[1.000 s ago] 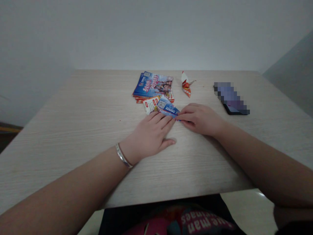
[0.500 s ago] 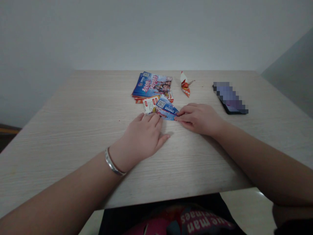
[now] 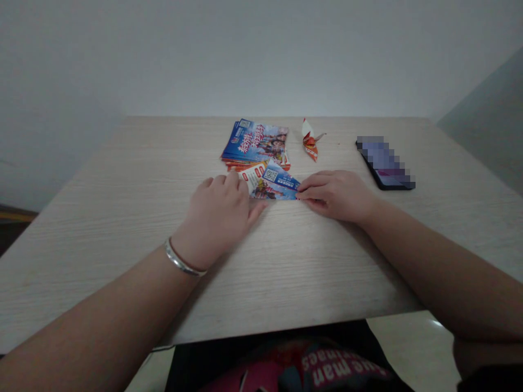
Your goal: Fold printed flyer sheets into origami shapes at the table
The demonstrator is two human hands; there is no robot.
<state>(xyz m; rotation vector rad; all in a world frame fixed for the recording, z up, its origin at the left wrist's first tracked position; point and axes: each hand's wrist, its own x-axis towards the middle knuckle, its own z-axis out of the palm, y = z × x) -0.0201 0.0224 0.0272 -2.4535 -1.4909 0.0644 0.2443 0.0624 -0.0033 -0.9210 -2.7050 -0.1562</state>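
Note:
A partly folded paper flyer point(image 3: 281, 189), blue with a QR code and printed figures, lies on the table between my hands. At its right corner my right hand point(image 3: 339, 195) pinches the paper between thumb and fingers. My left hand point(image 3: 216, 212), with a silver bracelet at the wrist, is at the flyer's left end. Its fingers are bent over that end, and the thumb lies along the near edge. The left fingertips are hidden behind the hand. A white part of the flyer with red labels shows beside the left fingers.
Just beyond the folded flyer is a stack of flyers point(image 3: 255, 142). An orange and white folded paper crane point(image 3: 310, 146) sits to the right of the stack. Farther right lies a black phone point(image 3: 386, 166), its screen pixelated. The wooden table point(image 3: 122, 185) meets a wall behind.
My left hand has slid left along the flyer, uncovering more of its printed middle. My right hand stays at the right corner, almost unmoved.

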